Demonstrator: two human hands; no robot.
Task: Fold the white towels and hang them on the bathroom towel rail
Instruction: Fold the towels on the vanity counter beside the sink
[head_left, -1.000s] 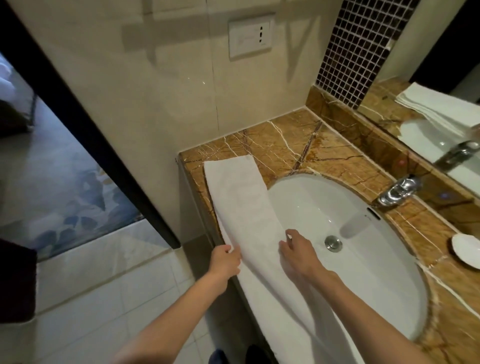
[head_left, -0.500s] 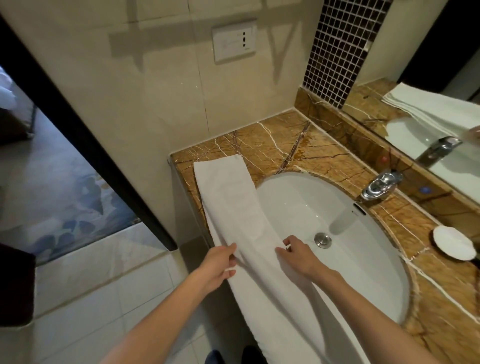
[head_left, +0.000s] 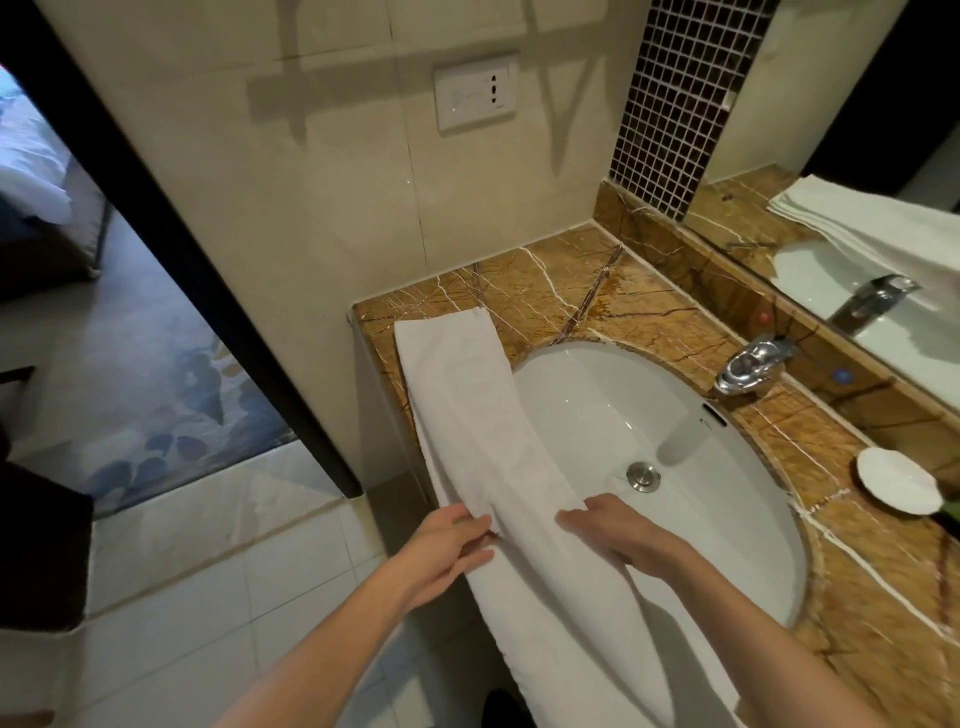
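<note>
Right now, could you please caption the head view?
A left hand and right hand hold a folded white towel along the washbasin.

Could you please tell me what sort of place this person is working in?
A bathroom, probably in a hotel or home: a white basin with a chrome tap behind it, and a mirror on the wall above.

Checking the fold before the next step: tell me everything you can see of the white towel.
The towel is white cloth folded into a long narrow strip. It lies along the front edge of the marble counter, its far end near the wall, its right edge overlapping the sink. The left hand and right hand grip its two long edges. Its near end leaves the frame.
</note>
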